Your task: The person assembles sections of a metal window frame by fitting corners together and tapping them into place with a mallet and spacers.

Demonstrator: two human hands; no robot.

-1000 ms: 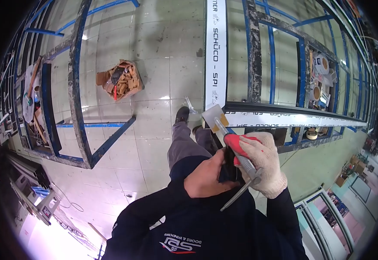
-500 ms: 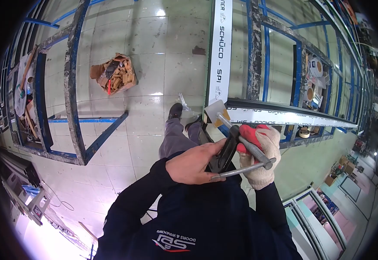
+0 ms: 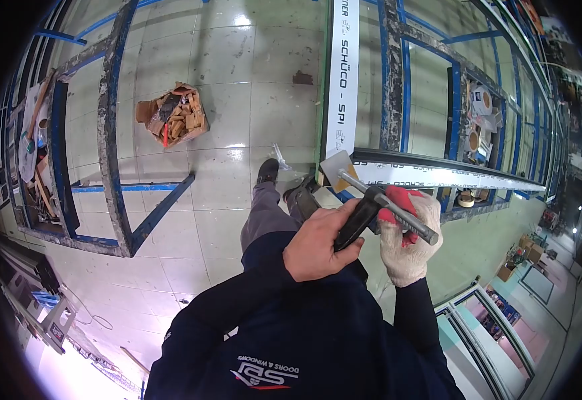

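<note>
A screw clamp with a black body [image 3: 359,217] and a grey threaded spindle [image 3: 419,225] stands at the corner of a film-wrapped profile frame [image 3: 341,80]. My left hand [image 3: 316,243], bare, is closed round the black body. In a white glove with red fingers, my right hand [image 3: 412,241] curls round the spindle from below. Beyond my hands, the clamp's bare metal rod reaches a pale flat pad [image 3: 337,168] at the frame corner. The lower part of the clamp is hidden behind my left hand and sleeve.
Blue steel stands [image 3: 109,120] rise on the left, and more carry the frame on the right. A box of wood blocks [image 3: 183,119] sits on the tiled floor. A tape roll [image 3: 465,199] lies on a right-hand shelf. Glazed frames [image 3: 491,333] lean at lower right.
The spindle's crossbar, which stretched left toward my left hand, has turned out of that position. My left hand has shifted right and up along the clamp. The gloved hand has moved slightly right.
</note>
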